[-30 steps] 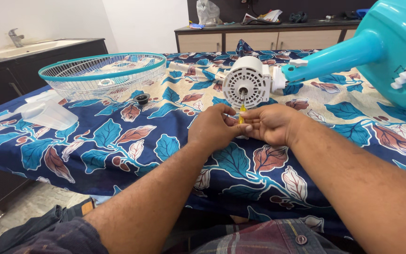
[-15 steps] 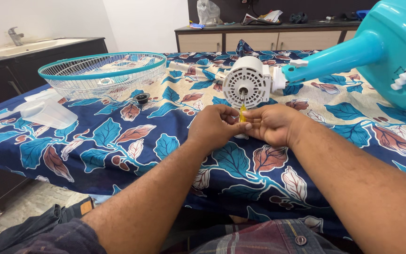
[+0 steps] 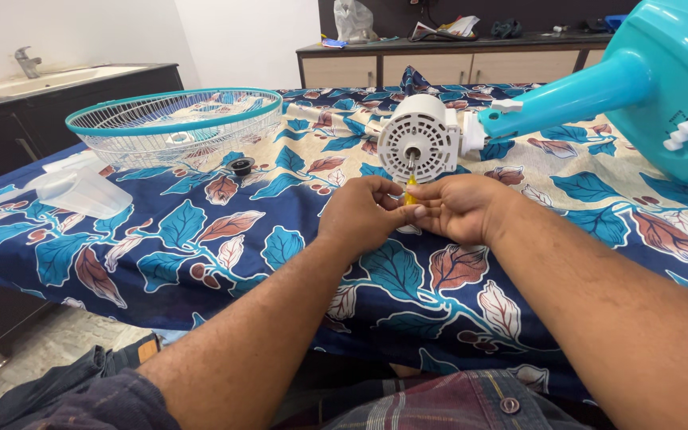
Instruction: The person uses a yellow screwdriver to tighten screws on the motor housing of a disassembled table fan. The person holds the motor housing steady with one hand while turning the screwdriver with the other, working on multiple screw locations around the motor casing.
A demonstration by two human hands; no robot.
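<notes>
Hands, left point(image 3: 364, 213) and right point(image 3: 457, 209), pinched together around small yellow screwdriver point(image 3: 410, 189) just below white fan motor point(image 3: 419, 147) lying on leaf-print cloth point(image 3: 201, 239), apparently working at motor's front; next likely needs steady tip alignment.

Beyond the hands, the motor point(image 3: 418, 143) is matt white plastic and the stand point(image 3: 639, 84) glossy turquoise plastic. Under them, the cloth point(image 3: 224, 239) looks smooth, printed cotton.
</notes>
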